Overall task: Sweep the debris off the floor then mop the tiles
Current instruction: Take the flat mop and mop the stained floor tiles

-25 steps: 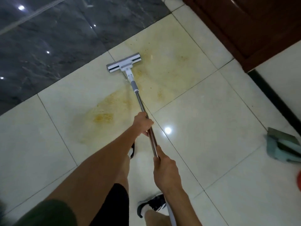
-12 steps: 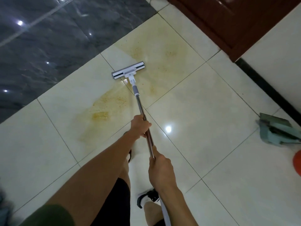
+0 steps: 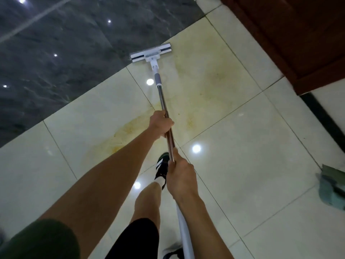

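Mop (image 3: 162, 101) lying angled across cream floor tiles (image 3: 242, 165), flat white head (image 3: 150, 53) sitting at the far edge of them, touching the seam with dark marble flooring (image 3: 56, 62). Metal shaft running back toward the body, grey collar near the head, white sleeve at the near end. Left hand (image 3: 161, 124) gripping shaft mid-length, fingers curling round it. Right hand (image 3: 180, 177) gripping lower down, closer to the body, fingers wrapping the shaft, thumb lying along the top. Hands near each other, not touching. Yellow stain (image 3: 201, 86) spreading over tiles on both sides of the shaft, from beside the head down past left hand. Black-and-white sneaker (image 3: 161, 170) showing just beside right hand. Teal dustpan (image 3: 332, 189) resting on tiles at right edge, well apart from mop. Brown wooden door (image 3: 289, 34) filling top-right corner.
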Available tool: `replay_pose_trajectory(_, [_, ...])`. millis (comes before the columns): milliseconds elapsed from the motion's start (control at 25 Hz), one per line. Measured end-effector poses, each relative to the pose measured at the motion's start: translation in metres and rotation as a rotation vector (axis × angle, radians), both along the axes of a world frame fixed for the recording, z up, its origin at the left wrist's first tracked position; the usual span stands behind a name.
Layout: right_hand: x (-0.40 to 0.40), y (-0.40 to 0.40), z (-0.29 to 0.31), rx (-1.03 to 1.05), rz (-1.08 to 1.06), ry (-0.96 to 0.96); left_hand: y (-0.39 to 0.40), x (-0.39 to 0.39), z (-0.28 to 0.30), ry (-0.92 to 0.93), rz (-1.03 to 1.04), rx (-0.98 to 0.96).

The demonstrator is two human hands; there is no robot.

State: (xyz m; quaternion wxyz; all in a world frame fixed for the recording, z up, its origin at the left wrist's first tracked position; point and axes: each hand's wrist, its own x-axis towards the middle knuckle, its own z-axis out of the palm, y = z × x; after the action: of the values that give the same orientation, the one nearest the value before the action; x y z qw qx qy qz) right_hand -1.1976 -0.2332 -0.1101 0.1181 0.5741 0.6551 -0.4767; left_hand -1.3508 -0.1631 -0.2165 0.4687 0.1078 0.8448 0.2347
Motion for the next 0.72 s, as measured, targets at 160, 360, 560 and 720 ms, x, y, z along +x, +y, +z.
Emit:
replay_pose_trajectory(160, [-0.072, 0.074, -0.019, 0.033, -0.017, 0.012, 0.078, -0.070, -0.006, -0.036, 0.019, 0.039])
replay_pose_trajectory(360, [-0.091, 0.108, -0.023, 0.014, -0.057, 0.027, 0.114, -0.099, -0.011, -0.094, 0.003, 0.005])
replay_pose_trajectory(560, [-0.048, 0.077, -0.011, -0.013, -0.099, 0.040, 0.088, -0.061, -0.008, -0.110, -0.042, -0.005])
replay_pose_trajectory(720, [0.028, 0.028, 0.005, -0.017, -0.113, 0.041, 0.044, 0.016, 0.008, -0.144, -0.109, -0.031])
